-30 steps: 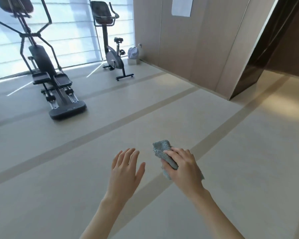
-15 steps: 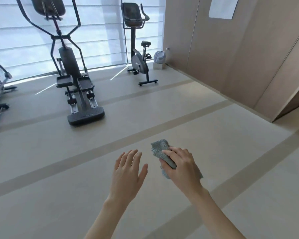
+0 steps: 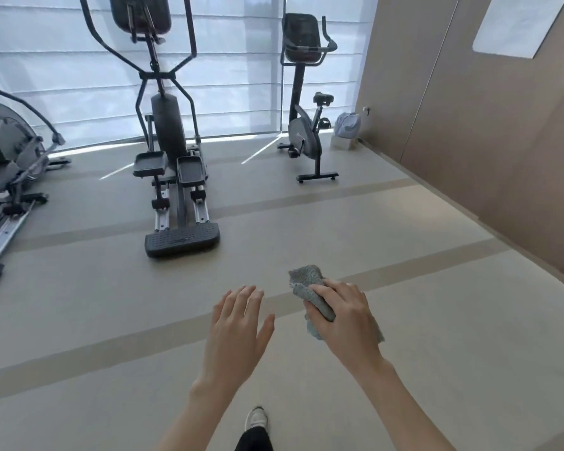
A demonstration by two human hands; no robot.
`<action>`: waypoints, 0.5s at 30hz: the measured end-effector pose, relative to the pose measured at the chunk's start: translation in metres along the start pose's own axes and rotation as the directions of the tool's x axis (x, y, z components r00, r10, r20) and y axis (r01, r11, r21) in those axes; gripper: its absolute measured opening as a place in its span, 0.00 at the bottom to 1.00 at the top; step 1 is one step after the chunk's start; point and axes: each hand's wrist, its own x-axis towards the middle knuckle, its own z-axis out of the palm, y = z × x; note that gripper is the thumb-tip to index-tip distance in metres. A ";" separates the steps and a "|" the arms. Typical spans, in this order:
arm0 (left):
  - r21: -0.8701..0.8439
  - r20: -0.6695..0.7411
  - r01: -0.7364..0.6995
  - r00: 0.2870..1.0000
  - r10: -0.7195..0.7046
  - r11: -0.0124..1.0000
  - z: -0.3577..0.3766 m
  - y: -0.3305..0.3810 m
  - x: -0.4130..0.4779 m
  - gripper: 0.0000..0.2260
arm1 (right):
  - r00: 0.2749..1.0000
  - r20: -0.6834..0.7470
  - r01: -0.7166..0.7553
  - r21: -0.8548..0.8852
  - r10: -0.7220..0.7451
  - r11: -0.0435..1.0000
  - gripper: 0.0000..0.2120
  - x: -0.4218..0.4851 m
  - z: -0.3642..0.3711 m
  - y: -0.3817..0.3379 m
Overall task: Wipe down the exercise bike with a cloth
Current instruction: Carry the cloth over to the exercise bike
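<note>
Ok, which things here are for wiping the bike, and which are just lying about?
For the job: exercise bike; grey cloth, gripped by the right hand; left hand, open and empty.
Just standing about: elliptical trainer; second machine at the left edge; pale bag by the wall.

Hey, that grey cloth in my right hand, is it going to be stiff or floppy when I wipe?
Probably floppy: the cloth bunches and folds in the right hand, with an edge drooping below. Likely light, since one hand carries it easily. Its nubby texture suggests good grip.
</note>
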 end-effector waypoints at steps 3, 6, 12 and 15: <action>0.010 -0.003 0.021 1.000 -0.021 1.000 0.036 -0.036 0.067 0.19 | 1.000 -0.012 0.007 -0.010 -0.007 1.000 0.11 0.064 0.048 0.024; 0.014 -0.007 0.029 1.000 -0.029 0.999 0.065 -0.071 0.140 0.20 | 1.000 -0.017 0.012 -0.017 -0.013 1.000 0.12 0.133 0.092 0.047; 0.051 0.050 0.027 0.998 -0.029 0.998 0.125 -0.133 0.276 0.22 | 0.999 -0.032 -0.036 -0.039 0.035 0.999 0.12 0.259 0.167 0.099; 0.055 0.095 0.044 0.994 -0.049 0.998 0.161 -0.160 0.337 0.22 | 0.998 -0.027 -0.058 -0.041 0.057 0.997 0.12 0.314 0.201 0.131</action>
